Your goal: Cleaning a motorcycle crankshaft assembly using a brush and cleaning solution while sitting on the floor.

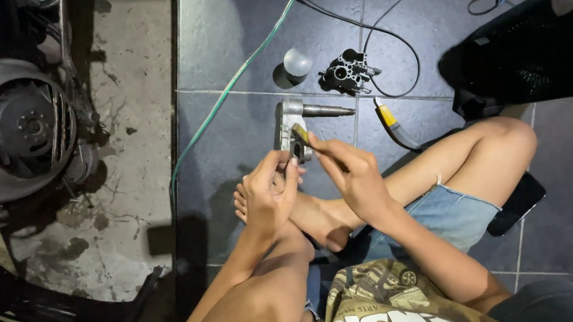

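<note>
I sit cross-legged on dark floor tiles. My left hand [270,193] grips the lower end of a grey metal engine part [289,125] that has a shaft sticking out to the right. My right hand [350,171] pinches a small brass-coloured tool [300,134], and its tip rests against the metal part. Both hands meet just above my bare foot [308,216].
A black carburettor-like part [347,72] and a small grey cap [297,63] lie beyond the hands. A yellow-handled tool [392,123] lies to the right. Green, black and blue wires [239,68] cross the tiles. A scooter engine fan housing [2,130] stands at left. A black case [542,49] stands at right.
</note>
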